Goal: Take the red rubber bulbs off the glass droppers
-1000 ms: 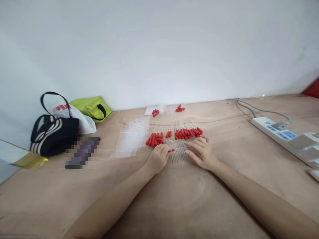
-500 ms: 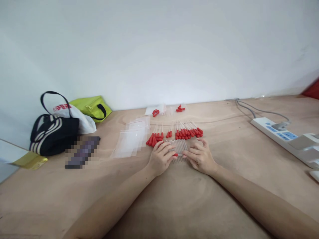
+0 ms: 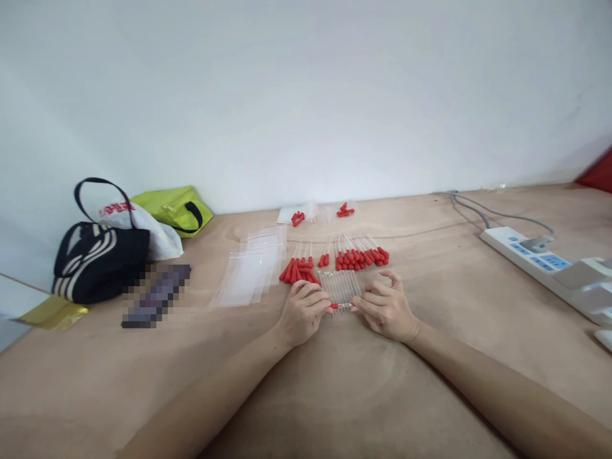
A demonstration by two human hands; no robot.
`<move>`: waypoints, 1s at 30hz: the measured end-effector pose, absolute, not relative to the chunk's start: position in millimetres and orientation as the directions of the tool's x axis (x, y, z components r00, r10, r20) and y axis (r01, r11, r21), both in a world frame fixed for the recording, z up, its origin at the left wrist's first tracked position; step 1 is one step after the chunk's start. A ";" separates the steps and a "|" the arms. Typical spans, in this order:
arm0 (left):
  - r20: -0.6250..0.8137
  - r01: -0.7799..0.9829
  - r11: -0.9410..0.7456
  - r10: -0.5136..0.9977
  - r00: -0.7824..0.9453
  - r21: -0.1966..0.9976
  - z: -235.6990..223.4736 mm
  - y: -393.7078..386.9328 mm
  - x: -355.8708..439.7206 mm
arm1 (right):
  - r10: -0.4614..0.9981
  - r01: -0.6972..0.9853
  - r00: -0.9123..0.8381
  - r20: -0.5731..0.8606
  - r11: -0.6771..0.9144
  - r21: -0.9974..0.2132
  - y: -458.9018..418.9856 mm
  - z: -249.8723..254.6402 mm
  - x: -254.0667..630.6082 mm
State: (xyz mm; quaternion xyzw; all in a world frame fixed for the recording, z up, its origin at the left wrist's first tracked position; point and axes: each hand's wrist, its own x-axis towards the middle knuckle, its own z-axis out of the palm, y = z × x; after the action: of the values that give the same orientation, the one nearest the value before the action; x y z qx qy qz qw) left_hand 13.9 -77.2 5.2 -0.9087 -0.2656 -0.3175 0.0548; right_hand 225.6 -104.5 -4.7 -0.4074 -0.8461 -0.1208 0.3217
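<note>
My left hand (image 3: 303, 312) pinches a red rubber bulb (image 3: 334, 306). Opposite it, the fingers of my right hand (image 3: 389, 309) are closed on one end of a clear glass dropper tube (image 3: 345, 306). Bulb and tube lie in one line between the two hands; whether the tube is inside the bulb I cannot tell. Just beyond them a row of bare glass tubes (image 3: 339, 285) lies side by side on the table. Farther back are droppers with red bulbs, one bunch (image 3: 295, 273) behind my left hand and a larger bunch (image 3: 358, 257) to its right.
Clear zip bags (image 3: 248, 271) lie fanned out at left. Several loose red bulbs (image 3: 298, 218) rest on bags by the wall. A black bag (image 3: 102, 261), a lime pouch (image 3: 176, 207) and a blurred dark object (image 3: 160, 296) sit far left. A power strip (image 3: 526, 252) is at right.
My right hand has closed on a glass tube and drawn it nearer to me. My left hand has brought the red bulb toward me, up to the tube's end.
</note>
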 end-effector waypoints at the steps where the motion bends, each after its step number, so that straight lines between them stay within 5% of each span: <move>1: 0.609 0.516 -0.854 0.447 0.655 0.072 5.1 -77.3 13.6 | 0.606 0.766 -0.460 0.649 0.641 -0.054 -104.5 -4.4 225.5; 12: 0.673 0.509 -0.858 0.417 0.611 0.070 2.7 -79.0 11.3 | 0.546 0.744 -0.443 0.711 0.666 -0.048 -104.2 -3.1 229.5; 19: 0.772 0.753 -0.587 0.611 0.173 0.296 22.3 -54.1 -26.6 | 0.734 0.862 -0.148 0.662 0.424 -0.279 -94.3 -1.9 239.9; 25: 0.511 0.828 -0.248 0.858 -0.053 0.503 18.9 -22.7 -49.8 | 0.807 0.896 -0.091 0.584 0.321 -0.305 -89.0 -7.4 228.0; 30: 0.341 0.837 -0.106 0.935 -0.100 0.537 7.3 -12.4 -48.5 | 0.800 0.925 -0.116 0.589 0.303 -0.229 -87.5 -6.9 219.8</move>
State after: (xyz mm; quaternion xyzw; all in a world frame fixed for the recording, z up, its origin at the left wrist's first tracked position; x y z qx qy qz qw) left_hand -48.5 -12.4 7.3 -0.6668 -0.6643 -0.3295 -0.0742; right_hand 219.8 -87.5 -6.9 -0.5822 -0.7407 -0.0977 0.3207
